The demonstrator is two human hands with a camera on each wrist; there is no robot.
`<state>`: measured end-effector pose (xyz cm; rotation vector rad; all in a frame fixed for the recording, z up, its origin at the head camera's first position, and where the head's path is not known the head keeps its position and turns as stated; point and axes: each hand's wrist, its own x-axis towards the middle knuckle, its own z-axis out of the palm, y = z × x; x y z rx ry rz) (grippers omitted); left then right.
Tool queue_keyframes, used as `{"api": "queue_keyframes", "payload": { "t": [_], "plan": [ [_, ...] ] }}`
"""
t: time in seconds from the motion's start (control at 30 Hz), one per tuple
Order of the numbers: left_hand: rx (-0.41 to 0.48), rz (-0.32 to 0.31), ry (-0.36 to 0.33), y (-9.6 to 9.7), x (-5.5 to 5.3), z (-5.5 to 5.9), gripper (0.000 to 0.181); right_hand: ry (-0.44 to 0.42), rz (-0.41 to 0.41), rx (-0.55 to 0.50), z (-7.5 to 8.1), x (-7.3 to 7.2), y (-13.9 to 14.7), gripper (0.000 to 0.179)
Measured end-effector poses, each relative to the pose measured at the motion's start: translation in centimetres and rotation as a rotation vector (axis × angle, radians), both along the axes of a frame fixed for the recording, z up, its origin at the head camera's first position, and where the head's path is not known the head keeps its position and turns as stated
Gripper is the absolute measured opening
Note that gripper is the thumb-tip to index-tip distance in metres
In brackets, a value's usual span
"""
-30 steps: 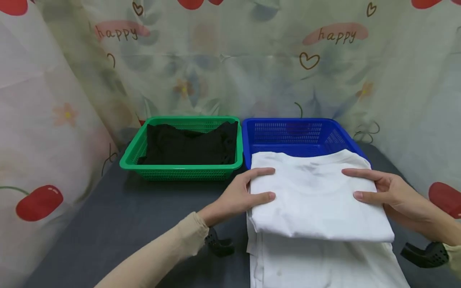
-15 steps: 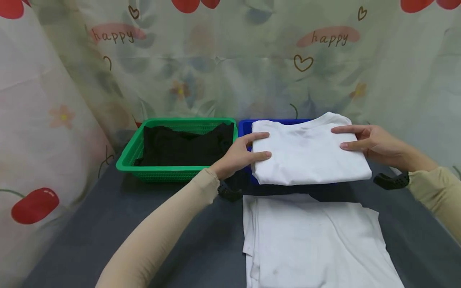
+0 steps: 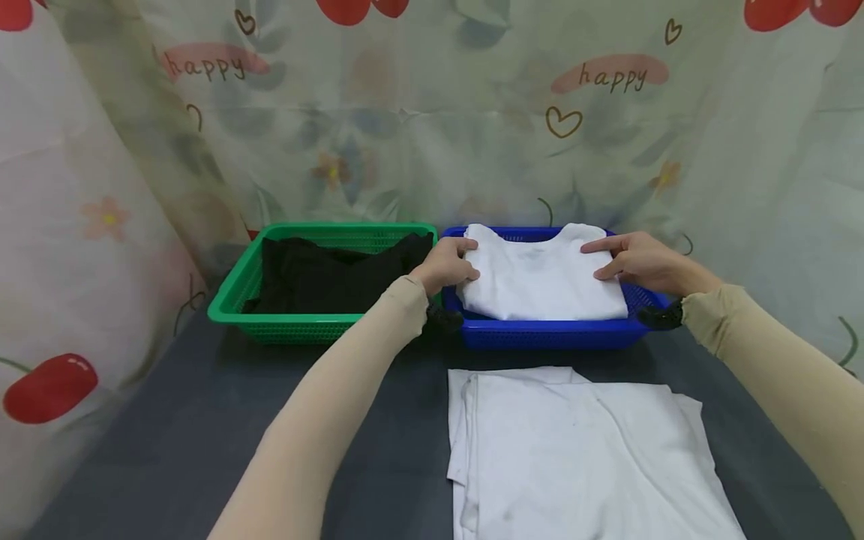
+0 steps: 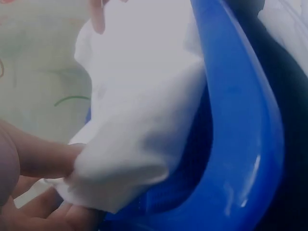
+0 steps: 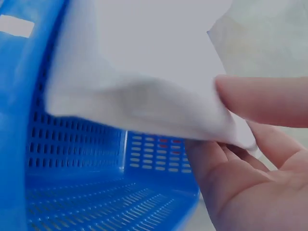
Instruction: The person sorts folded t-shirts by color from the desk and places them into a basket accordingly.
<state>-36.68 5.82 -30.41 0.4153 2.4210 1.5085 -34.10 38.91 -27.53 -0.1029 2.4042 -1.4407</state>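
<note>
A folded white T-shirt (image 3: 540,281), its neckline toward the back, is held between both hands inside the rim of the blue basket (image 3: 553,334). My left hand (image 3: 445,262) pinches its left side, thumb on top and fingers beneath, as the left wrist view shows. On the opposite side my right hand (image 3: 641,262) grips the shirt's edge the same way. In the right wrist view the shirt (image 5: 144,96) hangs above the slotted basket floor (image 5: 106,202), with a gap under it.
Left of the blue basket stands a green basket (image 3: 297,319) with folded black clothing (image 3: 331,277) in it. More white cloth (image 3: 580,457) lies folded on the dark grey table (image 3: 169,450) in front. A printed curtain (image 3: 432,150) hangs behind.
Both hands have carried the folded T-shirt forward, off the white pile and over to the blue basket, then lowered it within the rim. The pile underneath stays on the table.
</note>
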Motion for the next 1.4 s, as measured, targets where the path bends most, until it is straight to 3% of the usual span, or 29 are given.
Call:
{"api": "queue_keyframes", "payload": {
  "t": [0.13, 0.3, 0.4, 0.47, 0.67, 0.9, 1.1, 1.27, 1.4],
  "plan": [
    [-0.013, -0.048, -0.06, 0.0, 0.1, 0.4, 0.066, -0.011, 0.029, 0.043, 0.0, -0.4, -0.4, 0.063],
    [-0.031, -0.071, -0.089, 0.1, 1.6, 1.3, 0.065, 0.006, 0.06, 0.075, 0.5, -0.1, -0.2, 0.057],
    [-0.029, -0.066, -0.031, -0.2, 3.3, 1.7, 0.059, 0.052, 0.055, 0.078, 1.3, 0.9, -0.3, 0.051],
    [0.016, -0.068, 0.01, -0.6, 4.5, 1.7, 0.054, 0.093, 0.057, 0.086, 1.9, 2.0, -0.7, 0.047],
    [0.147, -0.121, 0.109, -1.5, 9.1, 1.2, 0.045, 0.202, 0.062, 0.148, 3.1, 7.0, -1.2, 0.048],
    [0.081, -0.223, 0.091, -3.2, 14.1, -1.7, 0.043, 0.216, 0.077, 0.123, 2.1, 13.2, -0.9, 0.041],
    [0.015, -0.279, 0.079, -4.3, 16.4, -4.9, 0.038, 0.135, 0.058, 0.168, 0.0, 17.3, 1.1, 0.039],
    [-0.002, -0.323, 0.035, -4.4, 17.9, -7.0, 0.038, 0.028, 0.018, 0.242, -2.6, 18.8, 2.9, 0.046],
    [0.012, -0.316, 0.048, -4.3, 18.5, -7.7, 0.04, -0.004, -0.008, 0.249, -4.2, 19.0, 3.9, 0.046]
  ]
}}
